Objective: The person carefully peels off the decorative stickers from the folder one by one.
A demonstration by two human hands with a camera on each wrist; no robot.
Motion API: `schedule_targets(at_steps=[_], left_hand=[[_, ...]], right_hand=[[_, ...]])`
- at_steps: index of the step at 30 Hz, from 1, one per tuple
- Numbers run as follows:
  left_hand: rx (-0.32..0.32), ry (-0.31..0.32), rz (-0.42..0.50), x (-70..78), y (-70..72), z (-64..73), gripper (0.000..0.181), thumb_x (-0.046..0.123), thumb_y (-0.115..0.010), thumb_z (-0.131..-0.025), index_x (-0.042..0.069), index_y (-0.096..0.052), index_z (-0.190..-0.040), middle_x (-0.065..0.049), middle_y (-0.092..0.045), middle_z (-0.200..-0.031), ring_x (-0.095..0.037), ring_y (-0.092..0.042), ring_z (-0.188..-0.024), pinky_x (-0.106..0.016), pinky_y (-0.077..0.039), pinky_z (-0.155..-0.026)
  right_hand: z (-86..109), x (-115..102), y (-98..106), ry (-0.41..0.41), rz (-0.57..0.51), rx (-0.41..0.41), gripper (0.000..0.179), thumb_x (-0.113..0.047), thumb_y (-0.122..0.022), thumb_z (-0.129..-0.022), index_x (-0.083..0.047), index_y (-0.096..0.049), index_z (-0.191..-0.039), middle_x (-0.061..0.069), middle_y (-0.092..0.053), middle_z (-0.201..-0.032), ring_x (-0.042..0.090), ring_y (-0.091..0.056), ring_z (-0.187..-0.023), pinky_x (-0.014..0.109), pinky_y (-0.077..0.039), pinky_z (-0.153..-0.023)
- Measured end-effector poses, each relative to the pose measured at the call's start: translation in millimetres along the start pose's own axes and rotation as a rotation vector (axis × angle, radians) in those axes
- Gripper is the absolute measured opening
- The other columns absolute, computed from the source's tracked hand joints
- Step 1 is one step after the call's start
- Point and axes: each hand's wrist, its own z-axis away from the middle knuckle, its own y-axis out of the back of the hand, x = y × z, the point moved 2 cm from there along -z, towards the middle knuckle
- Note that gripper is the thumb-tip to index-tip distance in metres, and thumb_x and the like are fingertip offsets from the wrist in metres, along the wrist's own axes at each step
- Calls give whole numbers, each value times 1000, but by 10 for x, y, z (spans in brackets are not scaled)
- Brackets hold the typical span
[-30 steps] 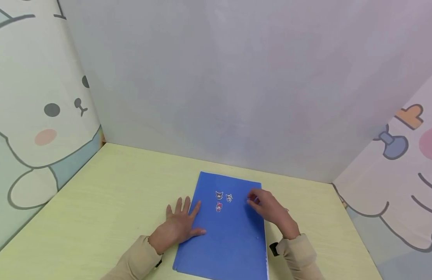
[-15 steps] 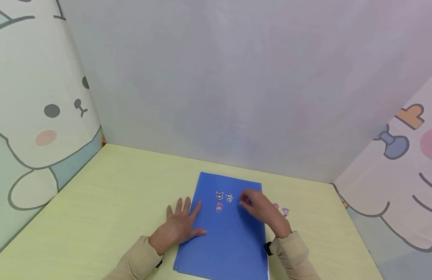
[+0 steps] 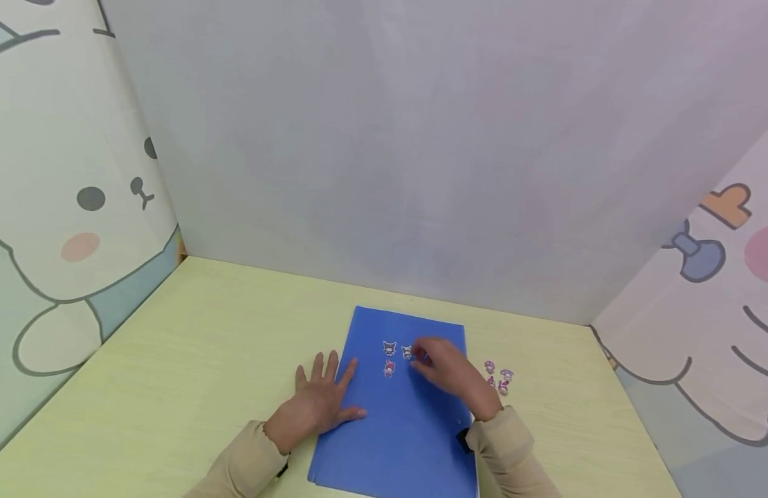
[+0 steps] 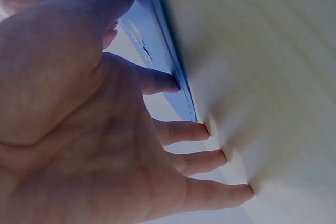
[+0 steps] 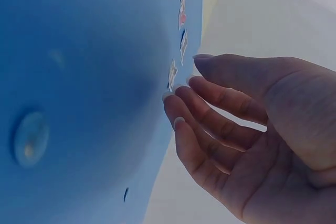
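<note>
Fingers of the left hand are lying spread and nearly straight, gripping nothing; thumb and index fingertip are resting on the blue folder, while the others are touching the pale yellow table just beside its left edge. On the folder's upper half, a dark-hooded sticker is lying directly above a pink sticker, with a white sticker sitting to their right. Just beside that one, the right hand is arching over the folder, its fingers bending loosely, thumb standing apart, with nothing showing between them; whether they are touching the sticker, I cannot tell. Farther right, four small pink-and-purple stickers are lying close together on the table.
</note>
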Motion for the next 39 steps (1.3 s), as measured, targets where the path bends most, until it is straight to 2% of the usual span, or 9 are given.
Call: schedule_targets(at_steps=[10,19,29,39], left_hand=[[-14,4,-8,0,25,19,87,65,-61,-94,9,-40,-158,-27,-33,-159,-50,-30,-146,-72,-31,-107],[-52,14,-13,44,178,74,86,64,-62,-94,9,-41,-157,-27,-33,-159,-50,-29,-147,-73,-31,-108],[-56,26,-29,81,208,75,88,66,-63,-92,11,-43,-156,-27,-34,-158,-50,-30,-146,-73,-31,-108],[-80,33,-28,78,199,64,88,67,-61,-92,12,-41,-158,-26,-33,-159,-50,-28,-147,-73,-30,-108]], right_hand=[[-56,-99,-81,4,-3,-43,17,-1,-76,-91,2,-68,-105,12,-69,-98,26,-65,-87,40,-55,-76],[-107,-179,-137,-2,-1,-69,20,-2,-77,-91,1,-67,-107,12,-67,-101,26,-63,-89,42,-54,-78],[-124,-239,-193,-18,7,-107,24,-5,-76,-92,0,-70,-115,11,-64,-105,27,-63,-95,45,-55,-82],[-134,-273,-226,-19,-47,-135,14,2,-71,-95,-2,-67,-107,12,-59,-102,24,-60,-91,42,-53,-79]])
